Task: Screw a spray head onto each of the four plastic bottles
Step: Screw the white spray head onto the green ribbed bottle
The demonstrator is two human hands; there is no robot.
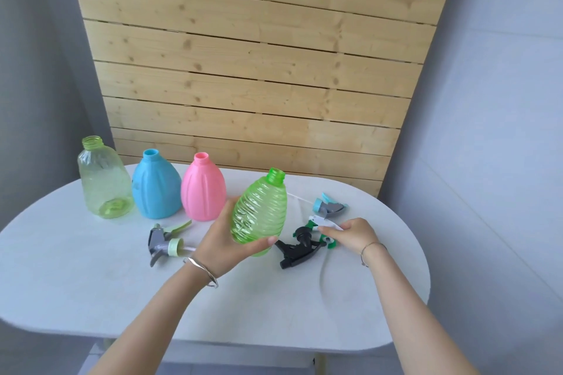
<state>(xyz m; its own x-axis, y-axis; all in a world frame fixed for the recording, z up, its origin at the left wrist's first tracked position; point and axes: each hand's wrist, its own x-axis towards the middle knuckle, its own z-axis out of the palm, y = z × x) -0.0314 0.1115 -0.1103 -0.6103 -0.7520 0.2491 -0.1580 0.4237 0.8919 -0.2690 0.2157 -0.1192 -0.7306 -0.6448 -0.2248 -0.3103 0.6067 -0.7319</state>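
My left hand [227, 245] holds a clear green ribbed bottle [259, 210] lifted off the table and tilted, its open neck pointing up and right. My right hand [350, 234] pinches a white and green spray head [323, 224] that lies on the table. A black spray head [297, 248] lies just left of that hand. A blue and grey spray head [329, 206] rests behind it. A grey spray head with a pale green collar [166, 242] lies to the left. Three capless bottles stand at the back left: pale yellow-green [103, 179], blue [155, 186] and pink [202, 187].
Everything rests on a white rounded table [91, 277]. A wooden slat panel [249, 70] rises right behind it, with grey walls on both sides. A thin clear dip tube [324, 271] trails from the spray heads toward the table's front right.
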